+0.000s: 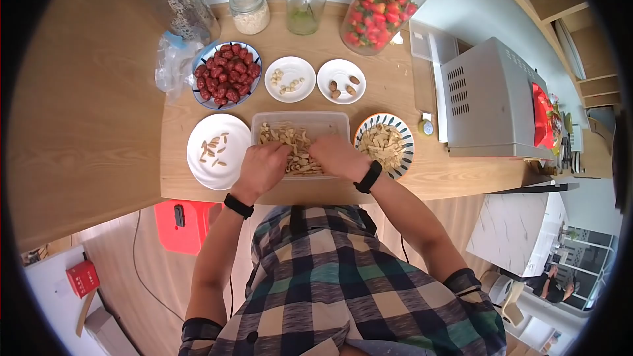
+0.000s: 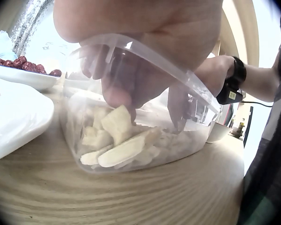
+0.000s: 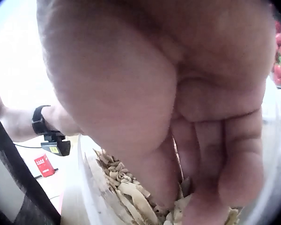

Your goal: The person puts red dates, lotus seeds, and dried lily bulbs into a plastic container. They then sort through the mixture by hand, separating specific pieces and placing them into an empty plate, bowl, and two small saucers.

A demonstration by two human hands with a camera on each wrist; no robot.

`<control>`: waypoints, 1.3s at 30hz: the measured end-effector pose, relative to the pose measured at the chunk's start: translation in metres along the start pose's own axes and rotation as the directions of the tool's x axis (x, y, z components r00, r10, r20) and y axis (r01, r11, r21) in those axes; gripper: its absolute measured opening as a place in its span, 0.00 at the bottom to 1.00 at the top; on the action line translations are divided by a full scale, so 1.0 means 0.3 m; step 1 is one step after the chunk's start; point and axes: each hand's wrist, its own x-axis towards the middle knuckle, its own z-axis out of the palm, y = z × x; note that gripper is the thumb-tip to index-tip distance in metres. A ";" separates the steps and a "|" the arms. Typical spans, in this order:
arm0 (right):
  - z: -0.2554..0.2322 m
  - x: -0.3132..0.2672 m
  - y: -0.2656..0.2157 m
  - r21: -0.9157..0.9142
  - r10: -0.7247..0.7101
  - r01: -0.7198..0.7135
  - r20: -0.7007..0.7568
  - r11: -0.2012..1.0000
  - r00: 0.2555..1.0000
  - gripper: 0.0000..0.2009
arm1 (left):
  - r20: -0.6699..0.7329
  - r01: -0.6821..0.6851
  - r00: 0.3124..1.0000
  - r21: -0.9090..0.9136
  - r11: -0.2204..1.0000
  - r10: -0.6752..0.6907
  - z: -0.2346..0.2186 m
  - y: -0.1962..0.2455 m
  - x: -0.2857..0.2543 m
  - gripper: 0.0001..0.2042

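A clear plastic box point(image 1: 300, 117) holds pale dried slices point(image 1: 290, 133), and both hands reach into it. The left hand point(image 1: 266, 166) is at the box's left side; in the left wrist view its fingers hang down among the slices point(image 2: 124, 145) behind the clear wall. At the right side is the right hand point(image 1: 337, 155); the right wrist view shows its fingers point(image 3: 241, 178) bent down into the slices point(image 3: 136, 199). Whether either hand pinches a slice is hidden.
Left of the box is a white plate point(image 1: 198, 135) with thin pieces; right, a patterned bowl point(image 1: 407, 158) of slices. Behind stand a bowl of red dates point(image 1: 227, 76), two small plates point(image 1: 290, 62), jars and strawberries point(image 1: 379, 13). A grey appliance point(image 1: 484, 102) is at the right.
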 end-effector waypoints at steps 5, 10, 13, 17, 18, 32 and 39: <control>-0.034 -0.018 0.020 0.293 0.068 -0.021 -0.150 0.956 0.986 0.04 | -0.016 -0.006 1.000 -0.012 1.000 0.005 -0.003 0.002 0.002 0.06; -0.130 -0.057 -0.021 0.807 0.322 -0.288 0.129 0.515 0.938 0.06 | -0.024 -0.012 1.000 -0.021 1.000 0.011 -0.004 0.003 0.005 0.07; -0.124 -0.085 -0.020 0.960 0.310 -0.187 0.117 0.206 0.943 0.05 | -0.021 -0.016 1.000 -0.016 1.000 0.016 -0.006 0.007 0.007 0.07; -0.139 -0.117 -0.028 0.995 0.285 -0.067 0.084 -0.069 0.955 0.03 | -0.026 -0.018 1.000 -0.021 1.000 0.017 -0.008 0.009 0.010 0.07; -0.140 -0.124 -0.027 0.990 0.279 -0.047 0.084 -0.135 0.957 0.03 | -0.031 -0.022 0.999 -0.022 1.000 0.021 -0.006 0.009 0.011 0.07; -0.175 -0.372 0.050 0.968 0.480 0.106 0.016 -0.227 0.877 0.04 | -0.027 -0.016 1.000 -0.039 0.999 0.015 -0.019 0.032 0.025 0.03; -0.090 -0.480 0.161 0.991 0.774 0.050 0.066 -0.124 0.629 0.10 | -0.034 -0.008 0.999 -0.029 1.000 0.007 -0.013 0.028 0.023 0.02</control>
